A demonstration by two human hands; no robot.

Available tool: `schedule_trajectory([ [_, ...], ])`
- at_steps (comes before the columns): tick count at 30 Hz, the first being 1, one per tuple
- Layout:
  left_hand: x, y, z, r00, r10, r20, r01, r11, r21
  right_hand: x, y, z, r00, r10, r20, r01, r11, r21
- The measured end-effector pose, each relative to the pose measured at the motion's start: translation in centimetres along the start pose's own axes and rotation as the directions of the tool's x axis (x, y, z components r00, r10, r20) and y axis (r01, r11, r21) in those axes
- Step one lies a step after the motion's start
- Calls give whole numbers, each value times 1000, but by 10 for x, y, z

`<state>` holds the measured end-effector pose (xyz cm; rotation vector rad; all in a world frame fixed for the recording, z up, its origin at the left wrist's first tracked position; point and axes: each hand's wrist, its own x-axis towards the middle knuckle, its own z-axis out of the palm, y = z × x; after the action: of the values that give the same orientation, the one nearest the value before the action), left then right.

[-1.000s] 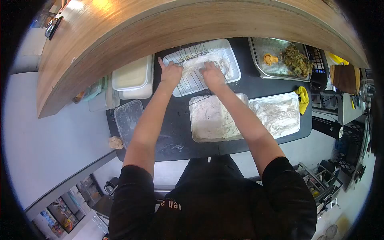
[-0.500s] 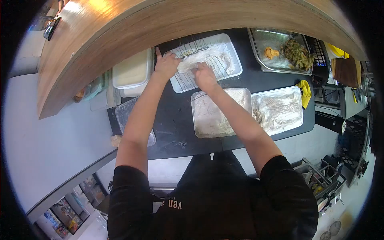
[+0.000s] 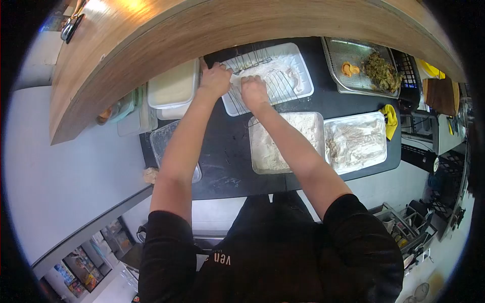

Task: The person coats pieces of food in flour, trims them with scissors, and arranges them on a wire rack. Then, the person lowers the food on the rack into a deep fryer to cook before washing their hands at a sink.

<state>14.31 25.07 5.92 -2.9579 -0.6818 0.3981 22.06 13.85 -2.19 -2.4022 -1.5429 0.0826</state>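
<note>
My left hand [image 3: 216, 81] is at the left end of a white tray [image 3: 305, 85], its fingers closed on a flour-coated piece [image 3: 236, 80]. Beside it, my right hand [image 3: 254, 91] has its fingers curled in on the same piece, which is mostly hidden by the hands. I cannot make out what lies under the flour. A wire rack [image 3: 278, 86] spans the tray, and loose white flour lies below and around it.
Nearer me are a tray of flour [image 3: 273, 146] and another tray with smeared flour [image 3: 356, 144]. At the back right a perforated metal tray [image 3: 348, 83] holds fried-looking pieces. Lidded tubs [image 3: 172, 88] stand left. A wooden shelf [image 3: 252, 25] overhangs the far edge.
Both hands have drawn closer together, my right hand shifting left along the floured piece. Less of the piece shows now. The whole view has shifted slightly.
</note>
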Motion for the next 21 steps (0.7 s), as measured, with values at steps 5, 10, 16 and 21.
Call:
schedule_trajectory([
  [5, -1, 5, 9, 999, 20, 43, -26, 988, 149, 2, 8, 4, 986, -164, -5, 163, 985, -51],
  [10, -4, 15, 4, 987, 30, 156, -60, 980, 191, 4, 16, 6, 948, -298, -111, 306, 950, 67],
  [16, 1, 22, 5, 992, -15, 128, -9, 983, 183, -19, 14, -13, 974, -228, 15, 228, 974, 8],
  [21, 1, 33, 11, 983, -21, 181, -12, 984, 180, -48, 25, -30, 989, -129, -70, 134, 988, 82],
])
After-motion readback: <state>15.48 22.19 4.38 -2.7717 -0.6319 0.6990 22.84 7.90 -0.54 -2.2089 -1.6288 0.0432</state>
